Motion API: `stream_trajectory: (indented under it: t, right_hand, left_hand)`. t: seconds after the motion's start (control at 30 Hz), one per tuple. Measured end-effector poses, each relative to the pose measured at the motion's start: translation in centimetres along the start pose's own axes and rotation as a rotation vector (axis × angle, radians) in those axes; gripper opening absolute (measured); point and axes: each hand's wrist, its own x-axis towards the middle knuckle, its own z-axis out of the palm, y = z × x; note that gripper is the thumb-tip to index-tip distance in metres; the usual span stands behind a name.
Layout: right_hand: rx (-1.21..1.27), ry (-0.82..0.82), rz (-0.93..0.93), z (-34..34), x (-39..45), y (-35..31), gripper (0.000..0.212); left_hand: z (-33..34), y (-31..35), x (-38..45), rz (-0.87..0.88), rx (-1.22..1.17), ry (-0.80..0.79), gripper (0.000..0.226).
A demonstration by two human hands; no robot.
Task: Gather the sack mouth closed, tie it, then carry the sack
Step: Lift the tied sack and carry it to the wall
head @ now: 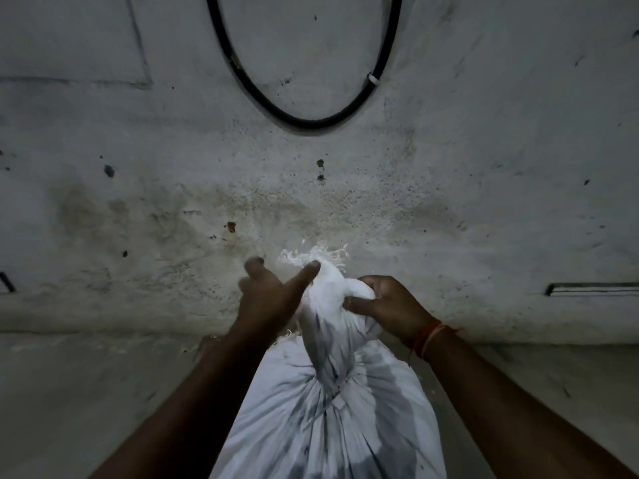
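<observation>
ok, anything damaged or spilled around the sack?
The sack has a frayed mouth edge: loose white threads stick out above the left hand, with a few more by that wrist. Nothing spilled shows. The right hand grips the gathered neck.

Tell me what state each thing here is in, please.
sack, full, mouth gathered into a twisted neck
left hand, thumb straight against the neck, blurred
right hand, grips the neck
cable, hangs looped on the wall
wristband, worn above the right hand
</observation>
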Motion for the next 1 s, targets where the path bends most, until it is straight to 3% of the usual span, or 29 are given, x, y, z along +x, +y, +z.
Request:
stream_trajectory:
  t: [0.03,0.07,0.17,0.23,0.3,0.43,0.6,0.73,0.8,0.87,1.0]
  right_hand:
    - [0.039,0.026,0.038,0.2,0.1,-0.1,0.021]
    - [0.066,0.037,0.057,0.4,0.2,-0.3,0.02]
    - [0.08,-0.017,0.049,1.6,0.5,-1.3,0.016]
    - [0.075,-0.033,0.081,2.0,0.7,-1.8,0.015]
    - [0.092,-0.04,0.136,1.5,0.9,-1.8,0.027]
    - [0.049,-0.092,0.093,0.7,1.0,-0.9,0.031]
    - [-0.081,-0.149,-0.004,1.1,1.2,0.1,0.036]
    - [-0.03,-0.223,0.12,0.5,1.4,0.0,0.032]
    - [-0.238,-0.179,0.071,0.3,1.6,0.5,0.027]
    - [-0.506,-0.094,-0.063,0.2,1.2,1.1,0.043]
    - [-0.365,-0.061,-0.204,0.0,-0.3,2.5,0.061]
  left_hand:
    - [-0.2,-1.1,-0.6,0.196,0.146,0.111,0.093]
    - [-0.1,-2.1,-1.3,0.328,0.189,0.106,0.094]
    - [1.5,-4.5,-1.8,0.402,0.161,-0.124,0.104]
    - [2.3,-5.4,-1.1,0.423,0.204,-0.163,0.104]
    - [2.0,-5.4,0.0,0.372,0.112,-0.177,0.077]
    - [0.4,-5.1,1.5,0.318,-0.008,-0.423,0.025]
    - [-0.6,-5.7,2.3,0.155,-0.129,-0.559,0.035]
    - [-0.1,-5.1,2.3,0.082,-0.167,-0.611,0.035]
    - [0.3,-4.6,2.2,0.039,-0.188,-0.57,0.035]
    - [0.8,-4.4,2.5,-0.011,-0.231,-0.521,0.037]
    - [2.3,-4.8,3.1,-0.162,-0.312,-0.358,0.043]
